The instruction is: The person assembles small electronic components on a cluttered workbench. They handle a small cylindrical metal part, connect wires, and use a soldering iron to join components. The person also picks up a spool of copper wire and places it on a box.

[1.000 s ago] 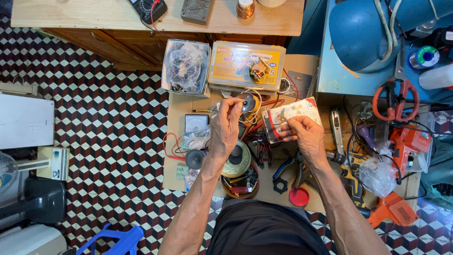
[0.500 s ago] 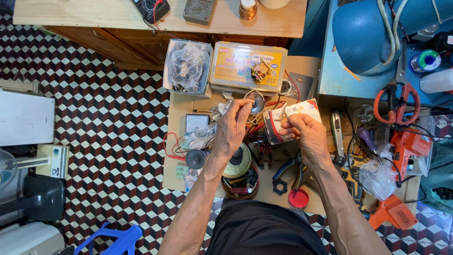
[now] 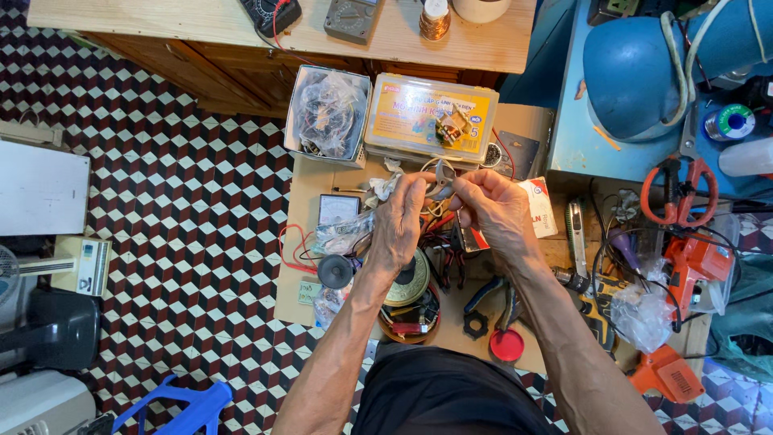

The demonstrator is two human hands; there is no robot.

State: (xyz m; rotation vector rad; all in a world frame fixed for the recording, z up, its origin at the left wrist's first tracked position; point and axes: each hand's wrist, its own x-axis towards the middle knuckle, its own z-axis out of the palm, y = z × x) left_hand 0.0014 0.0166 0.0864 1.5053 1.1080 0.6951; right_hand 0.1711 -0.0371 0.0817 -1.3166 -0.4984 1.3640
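Both hands meet at 12 o'clock above the tabletop (image 3: 306, 242): left hand (image 3: 400, 221) and right hand (image 3: 493, 208) each pinched shut on a small grey part (image 3: 441, 180), details too small. Plastic component box (image 3: 431, 121) just beyond; multimeter (image 3: 336, 209) at 9 o'clock. Looks like mid-fiddling; steady fingertip grip needed.

Can't really make out the tiny part (image 3: 440, 179) both hands pinch; the blue stool (image 3: 173, 407) at 7 o'clock is cut off.
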